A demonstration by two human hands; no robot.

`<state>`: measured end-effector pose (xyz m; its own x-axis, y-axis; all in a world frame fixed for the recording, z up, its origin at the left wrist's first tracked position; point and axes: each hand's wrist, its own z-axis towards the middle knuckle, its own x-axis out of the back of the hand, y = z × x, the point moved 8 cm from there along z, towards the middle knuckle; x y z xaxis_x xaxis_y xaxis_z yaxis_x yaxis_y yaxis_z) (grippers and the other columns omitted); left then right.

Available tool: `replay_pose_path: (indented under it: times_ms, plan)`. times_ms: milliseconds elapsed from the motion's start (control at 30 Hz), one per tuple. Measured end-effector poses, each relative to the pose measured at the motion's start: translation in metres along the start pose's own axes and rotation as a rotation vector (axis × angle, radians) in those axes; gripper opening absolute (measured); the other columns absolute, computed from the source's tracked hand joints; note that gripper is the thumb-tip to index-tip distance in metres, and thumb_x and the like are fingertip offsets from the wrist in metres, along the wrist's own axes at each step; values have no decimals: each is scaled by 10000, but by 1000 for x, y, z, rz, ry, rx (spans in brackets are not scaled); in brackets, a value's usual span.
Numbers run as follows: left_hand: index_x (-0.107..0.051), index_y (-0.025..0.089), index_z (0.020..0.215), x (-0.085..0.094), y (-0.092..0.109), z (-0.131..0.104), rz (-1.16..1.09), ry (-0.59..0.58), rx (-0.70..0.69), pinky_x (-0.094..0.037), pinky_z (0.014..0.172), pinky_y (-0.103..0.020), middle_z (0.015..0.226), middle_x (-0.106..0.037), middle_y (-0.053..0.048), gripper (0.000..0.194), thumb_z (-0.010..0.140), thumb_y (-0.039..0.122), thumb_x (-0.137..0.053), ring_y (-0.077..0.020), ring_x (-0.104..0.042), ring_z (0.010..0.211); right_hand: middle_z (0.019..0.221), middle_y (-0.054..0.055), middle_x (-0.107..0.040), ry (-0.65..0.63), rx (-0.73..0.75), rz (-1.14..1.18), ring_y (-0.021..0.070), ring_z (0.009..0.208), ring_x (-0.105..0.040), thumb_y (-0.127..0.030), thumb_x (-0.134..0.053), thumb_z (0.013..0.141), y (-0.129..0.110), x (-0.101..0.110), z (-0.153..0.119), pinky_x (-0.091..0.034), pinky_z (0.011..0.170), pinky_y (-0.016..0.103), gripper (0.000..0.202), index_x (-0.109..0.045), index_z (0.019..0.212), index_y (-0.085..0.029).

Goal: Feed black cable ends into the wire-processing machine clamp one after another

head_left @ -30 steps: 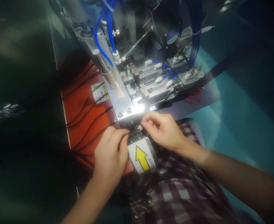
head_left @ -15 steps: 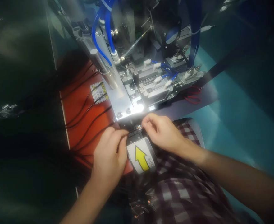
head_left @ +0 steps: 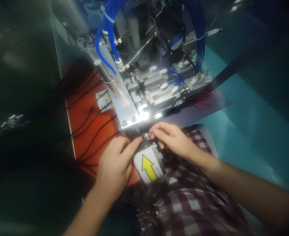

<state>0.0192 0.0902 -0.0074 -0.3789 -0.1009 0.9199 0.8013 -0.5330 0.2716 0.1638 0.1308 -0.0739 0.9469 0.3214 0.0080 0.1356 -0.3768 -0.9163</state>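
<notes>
Where the two hands meet: small metallic piece (head_left: 147, 134) at the near edge of the steel plate (head_left: 127, 111), on or just above the dark track (head_left: 147, 144); which, we cannot tell.
Left hand (head_left: 116, 160): left of the piece, one digit stretched until its tip lies just beside it, the others bent; whether it presses on anything, we cannot tell.
Right hand (head_left: 169, 135): thumb and forefinger drawn together at the piece's right end; looks like a light pinch, but whether they clamp it, we cannot tell.
Piece: tiny, so we judge a slight twist at the fingertips could make it slip or sit crooked on the track.
Pneumatic cylinders (head_left: 163, 98): on the far side, white fittings and blue air tubes (head_left: 112, 44) around; should they actuate with fingertips this near the plate, we would fear a nip.
Plate glare: bright patch close by; could hide a misalignment from us.
Black cables (head_left: 92, 111): across the orange base (head_left: 84, 131), left of the left hand; a wrist swung left could snag them.
Plaid cloth (head_left: 188, 203): near side, copper-coloured bits (head_left: 156, 213) beside it; a dropped piece could get lost among them.
</notes>
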Motion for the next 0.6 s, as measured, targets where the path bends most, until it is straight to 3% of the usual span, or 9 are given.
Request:
replay_pose_path:
  times_ms: [167,433,600]
  plan:
    - [-651,157,1126,-2,1,2,36,-14,-20,-498,655,-280,846,-545,-62,352,875,36,-436,-169,-545,785,598,-36,-567,21,-7,49,98,541,-534,-276,-538,884,-1,-3,-1,-470,603,250,197,-590,733,-161]
    - [-619,150,1162,-3,-1,4,-64,-36,-63,-511,720,-286,943,-566,-76,377,869,8,-430,-172,-557,864,653,-22,-609,55,8,-13,108,548,-567,-298,-600,847,0,-3,2,-459,571,252,173,-569,733,-172]
    - [-607,155,1178,-3,-4,7,-110,-59,-110,-511,724,-291,964,-556,-79,374,873,17,-439,-177,-556,883,572,-52,-545,-43,-46,67,77,494,-504,-202,-551,869,-1,-11,5,-431,560,232,182,-529,693,-163]
